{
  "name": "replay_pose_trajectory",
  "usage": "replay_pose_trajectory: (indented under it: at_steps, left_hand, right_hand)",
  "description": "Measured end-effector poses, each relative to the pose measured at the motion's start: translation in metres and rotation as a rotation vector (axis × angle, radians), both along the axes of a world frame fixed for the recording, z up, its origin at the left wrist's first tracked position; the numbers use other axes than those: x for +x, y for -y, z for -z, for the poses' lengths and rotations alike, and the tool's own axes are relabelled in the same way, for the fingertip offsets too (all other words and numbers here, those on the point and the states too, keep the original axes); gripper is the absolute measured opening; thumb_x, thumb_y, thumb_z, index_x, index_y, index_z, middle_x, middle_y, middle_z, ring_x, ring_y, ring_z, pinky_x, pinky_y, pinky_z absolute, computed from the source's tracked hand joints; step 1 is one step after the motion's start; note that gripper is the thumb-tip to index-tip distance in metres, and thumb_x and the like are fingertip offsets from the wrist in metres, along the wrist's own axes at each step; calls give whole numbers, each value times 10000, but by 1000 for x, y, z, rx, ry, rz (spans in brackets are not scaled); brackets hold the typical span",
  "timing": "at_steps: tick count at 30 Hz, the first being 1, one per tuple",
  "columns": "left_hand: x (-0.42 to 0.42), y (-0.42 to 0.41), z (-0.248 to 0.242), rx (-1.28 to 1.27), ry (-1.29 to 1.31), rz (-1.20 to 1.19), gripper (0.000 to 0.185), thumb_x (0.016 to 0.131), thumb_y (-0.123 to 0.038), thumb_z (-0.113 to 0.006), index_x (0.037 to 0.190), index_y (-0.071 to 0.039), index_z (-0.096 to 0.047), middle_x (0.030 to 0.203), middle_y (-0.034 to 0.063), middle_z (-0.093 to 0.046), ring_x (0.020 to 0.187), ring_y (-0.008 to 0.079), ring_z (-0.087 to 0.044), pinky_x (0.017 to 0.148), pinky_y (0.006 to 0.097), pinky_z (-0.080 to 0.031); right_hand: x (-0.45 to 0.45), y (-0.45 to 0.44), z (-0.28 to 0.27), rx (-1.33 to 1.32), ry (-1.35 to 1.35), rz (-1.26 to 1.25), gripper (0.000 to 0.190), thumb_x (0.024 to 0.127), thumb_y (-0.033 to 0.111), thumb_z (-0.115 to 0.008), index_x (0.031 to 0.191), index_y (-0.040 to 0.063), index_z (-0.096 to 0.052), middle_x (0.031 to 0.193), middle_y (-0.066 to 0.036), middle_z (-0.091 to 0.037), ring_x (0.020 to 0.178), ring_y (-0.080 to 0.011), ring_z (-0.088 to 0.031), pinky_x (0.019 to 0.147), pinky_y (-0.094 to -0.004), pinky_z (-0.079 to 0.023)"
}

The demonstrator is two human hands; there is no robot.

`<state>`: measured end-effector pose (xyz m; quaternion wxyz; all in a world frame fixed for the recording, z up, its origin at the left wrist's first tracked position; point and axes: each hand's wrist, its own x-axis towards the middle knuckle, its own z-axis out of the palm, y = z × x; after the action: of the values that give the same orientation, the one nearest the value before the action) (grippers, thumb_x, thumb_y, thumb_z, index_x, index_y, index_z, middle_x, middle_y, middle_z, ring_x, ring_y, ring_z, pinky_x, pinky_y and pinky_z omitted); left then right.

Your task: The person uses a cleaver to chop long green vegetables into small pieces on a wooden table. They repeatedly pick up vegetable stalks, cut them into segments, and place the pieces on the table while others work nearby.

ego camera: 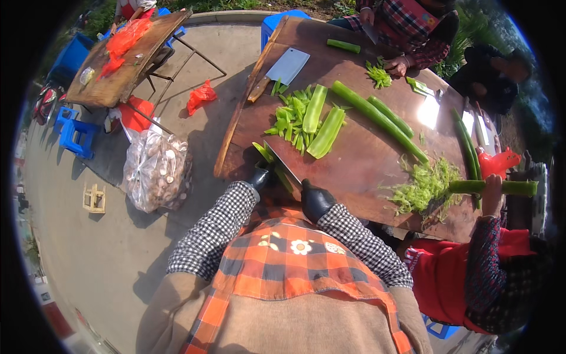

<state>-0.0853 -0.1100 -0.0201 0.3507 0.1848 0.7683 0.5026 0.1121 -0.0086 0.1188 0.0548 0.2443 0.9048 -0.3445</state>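
Note:
My right hand (316, 201), in a black glove, grips the handle of a cleaver (285, 163) whose blade is seen nearly edge-on. My left hand (261, 176), also in a black glove, holds pieces of a green stem vegetable (264, 152) against the blade's left side, near the table's edge. Just beyond lies a pile of sliced green stem (292, 115), with two halved lengths (326, 132) on and beside it. Peeled whole stems (376, 117) rest to the right. Part of what my left hand grips is hidden.
A second cleaver (287, 66) lies flat near the wooden table's raised edge strip (241, 115). Shredded peel (424, 186) is heaped at the right. One co-worker holds a thick stem (493, 187) there; another works across the table with a knife. A bag of produce (154, 170) stands left.

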Motion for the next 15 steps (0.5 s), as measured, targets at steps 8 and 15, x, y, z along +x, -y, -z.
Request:
replay_pose_trajectory:
  at_steps: [8, 15]
  left_hand:
    - [4, 12, 10, 151, 350, -23, 302, 878, -310, -655, 994, -35, -612, 845, 44, -624, 772, 155, -596, 687, 293, -489]
    - [0, 26, 85, 173, 139, 71, 305, 894, -302, -643, 1035, -41, -574, 895, 38, -590, 840, 149, -559, 730, 297, -480]
  right_hand:
    - [-6, 6, -7, -14, 27, 1, 250, 794, 71, -531, 1032, 0, -504, 763, -257, -625, 711, -439, -619, 619, -506, -486]
    - [-7, 11, -5, 30, -40, -96, 462, 766, 267, -673, 1060, -18, -457, 733, -222, -625, 668, -395, -633, 559, -478, -494]
